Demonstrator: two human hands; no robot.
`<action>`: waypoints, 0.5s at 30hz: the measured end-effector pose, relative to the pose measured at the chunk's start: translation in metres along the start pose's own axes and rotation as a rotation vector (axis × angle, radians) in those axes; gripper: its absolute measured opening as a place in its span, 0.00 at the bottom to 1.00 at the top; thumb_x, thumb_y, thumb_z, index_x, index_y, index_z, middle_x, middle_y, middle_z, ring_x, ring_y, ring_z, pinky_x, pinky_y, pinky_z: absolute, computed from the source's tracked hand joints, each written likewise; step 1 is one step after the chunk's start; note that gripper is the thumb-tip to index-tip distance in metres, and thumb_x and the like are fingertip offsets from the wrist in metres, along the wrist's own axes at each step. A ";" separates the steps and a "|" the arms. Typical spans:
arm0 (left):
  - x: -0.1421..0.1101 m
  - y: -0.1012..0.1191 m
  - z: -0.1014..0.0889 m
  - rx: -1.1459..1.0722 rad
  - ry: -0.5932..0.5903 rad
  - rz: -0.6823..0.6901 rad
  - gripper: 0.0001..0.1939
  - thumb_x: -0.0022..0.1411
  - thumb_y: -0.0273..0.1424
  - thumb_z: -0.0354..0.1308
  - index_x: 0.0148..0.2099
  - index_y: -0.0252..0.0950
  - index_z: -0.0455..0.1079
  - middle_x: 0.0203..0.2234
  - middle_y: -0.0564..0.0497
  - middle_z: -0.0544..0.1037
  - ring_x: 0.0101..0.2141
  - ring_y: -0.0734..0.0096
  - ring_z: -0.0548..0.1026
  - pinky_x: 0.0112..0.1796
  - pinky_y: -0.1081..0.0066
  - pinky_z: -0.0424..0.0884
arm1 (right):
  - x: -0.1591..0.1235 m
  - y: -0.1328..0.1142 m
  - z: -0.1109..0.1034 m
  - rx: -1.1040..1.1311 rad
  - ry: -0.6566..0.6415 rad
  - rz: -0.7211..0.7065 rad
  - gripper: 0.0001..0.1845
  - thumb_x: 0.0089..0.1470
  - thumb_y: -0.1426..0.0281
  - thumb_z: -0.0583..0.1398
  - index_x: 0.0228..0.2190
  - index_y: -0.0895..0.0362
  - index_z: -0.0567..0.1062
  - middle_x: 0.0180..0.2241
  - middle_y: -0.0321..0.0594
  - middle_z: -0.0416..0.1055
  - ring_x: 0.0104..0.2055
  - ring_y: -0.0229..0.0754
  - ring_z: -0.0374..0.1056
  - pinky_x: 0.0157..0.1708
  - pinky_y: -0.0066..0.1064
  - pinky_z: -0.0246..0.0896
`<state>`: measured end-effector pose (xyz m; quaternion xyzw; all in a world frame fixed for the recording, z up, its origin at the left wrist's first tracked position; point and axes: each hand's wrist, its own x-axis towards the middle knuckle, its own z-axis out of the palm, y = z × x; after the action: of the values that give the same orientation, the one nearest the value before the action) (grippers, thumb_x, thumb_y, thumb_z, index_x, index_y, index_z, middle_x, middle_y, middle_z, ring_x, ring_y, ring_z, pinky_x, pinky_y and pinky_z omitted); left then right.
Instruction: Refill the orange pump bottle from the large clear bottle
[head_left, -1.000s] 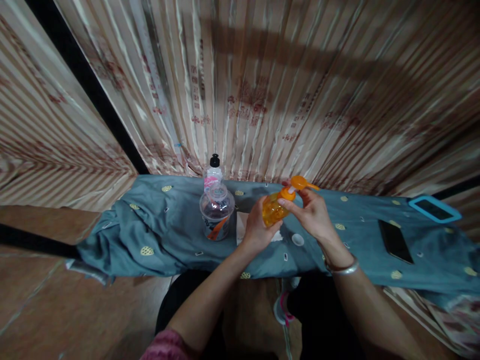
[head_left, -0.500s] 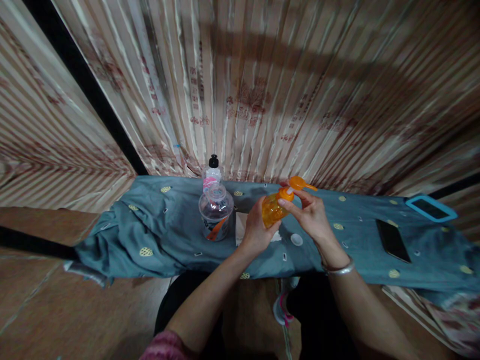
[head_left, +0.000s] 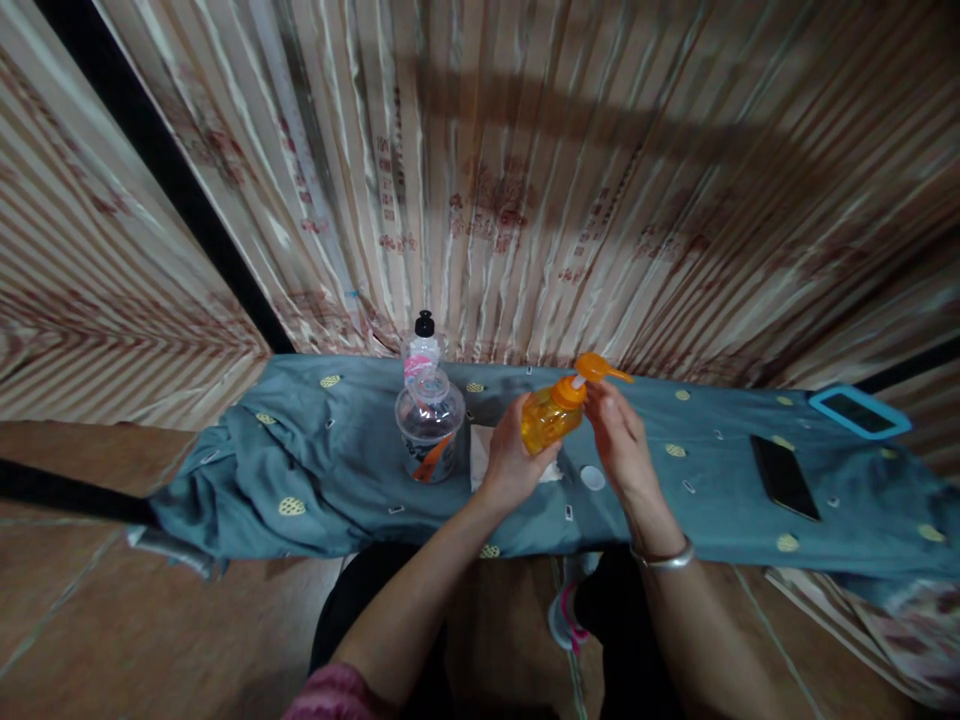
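An orange pump bottle [head_left: 546, 418] is tilted above a table covered with a blue-grey cloth [head_left: 337, 470]. My left hand [head_left: 510, 460] wraps around the bottle's body from below. My right hand [head_left: 619, 440] has its fingers closed at the orange pump collar [head_left: 571, 388], under the pump head [head_left: 598, 367]. A silver bangle sits on my right wrist. A white tissue [head_left: 480, 450] lies on the cloth under my left hand.
A clear lidded jar [head_left: 430, 424] stands left of my hands, with a black-capped bottle [head_left: 421, 346] behind it. A small white cap [head_left: 592, 478] lies on the cloth. A black phone [head_left: 784, 477] and a blue-framed phone [head_left: 859, 412] lie at the right. Striped curtains hang behind.
My right hand has shifted and turned at the pump collar, its wrist moving left and closer to me. The bottle stays in my left hand, a little more upright.
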<state>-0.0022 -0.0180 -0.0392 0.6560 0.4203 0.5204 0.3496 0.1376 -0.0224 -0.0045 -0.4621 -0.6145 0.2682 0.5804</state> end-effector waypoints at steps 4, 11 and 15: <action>0.002 0.004 -0.002 -0.001 0.010 -0.036 0.34 0.46 0.24 0.64 0.55 0.37 0.57 0.50 0.44 0.71 0.51 0.58 0.70 0.51 0.56 0.67 | -0.018 0.050 -0.008 -0.209 0.042 0.161 0.30 0.58 0.54 0.52 0.51 0.65 0.63 0.51 0.56 0.61 0.53 0.53 0.60 0.55 0.51 0.52; 0.004 0.004 0.001 -0.029 0.033 -0.052 0.33 0.45 0.23 0.63 0.54 0.39 0.58 0.48 0.47 0.72 0.50 0.59 0.71 0.51 0.57 0.67 | -0.045 0.095 0.007 -0.614 -0.231 0.309 0.15 0.51 0.79 0.59 0.43 0.65 0.67 0.45 0.51 0.65 0.48 0.50 0.63 0.50 0.43 0.58; 0.005 0.004 0.001 -0.045 0.040 -0.057 0.31 0.46 0.24 0.62 0.53 0.38 0.59 0.45 0.47 0.73 0.49 0.59 0.71 0.50 0.58 0.68 | -0.045 0.088 0.012 -0.733 -0.330 0.356 0.05 0.52 0.81 0.60 0.32 0.63 0.69 0.27 0.37 0.65 0.32 0.41 0.64 0.37 0.32 0.60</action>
<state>-0.0003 -0.0152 -0.0337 0.6253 0.4339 0.5327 0.3703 0.1441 -0.0212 -0.1040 -0.6872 -0.6644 0.1985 0.2167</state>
